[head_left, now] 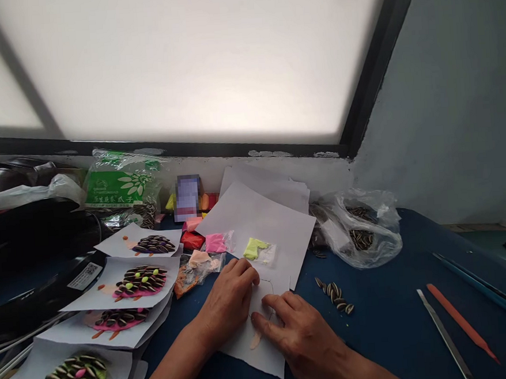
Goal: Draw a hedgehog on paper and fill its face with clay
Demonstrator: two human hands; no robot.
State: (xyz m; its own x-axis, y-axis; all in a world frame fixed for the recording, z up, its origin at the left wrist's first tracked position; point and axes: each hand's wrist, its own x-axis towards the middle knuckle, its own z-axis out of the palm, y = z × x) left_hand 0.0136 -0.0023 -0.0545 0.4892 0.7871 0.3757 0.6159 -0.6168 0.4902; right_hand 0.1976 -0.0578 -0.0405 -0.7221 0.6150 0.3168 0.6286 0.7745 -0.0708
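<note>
At far L, paper cards (85, 298) are overlapped, their mounds of striped seeds pressed, apparently, into pink or green clay, w/ tiny smooth pellets dotted on. Behind them, a crinkly green-printed seed bag (116, 184) is propped nr the wall. Next R, soft clay is kept in clear film: a red packet (192, 240), a pink packet (216, 243) & a peach packet (199, 258).

At ctr, the left hand (228, 292) is bent over the upper L of a small sheet (269, 364), fingers curled; whether anything is pinched can't be told. The sheet, thin & matte w/ a ragged lower edge, is laid flat btwn both hands. On it, a pencil outline (265, 280) is partly covered, & a flat, oblong peach piece (255, 340) is set low down. By the right hand (304, 330) the R side is touched, thumb & index parted, nothing seen gripped. Prob. shaping/pressing w/in the outline is in hand; light, even fingertip pressure seems called for, paper kept flat.

Farther R, hard, teardrop-shaped loose seeds (336, 293) are scattered; at far R, a slim orange tool (461, 319) is placed beside a silvery blade (445, 332).
</note>
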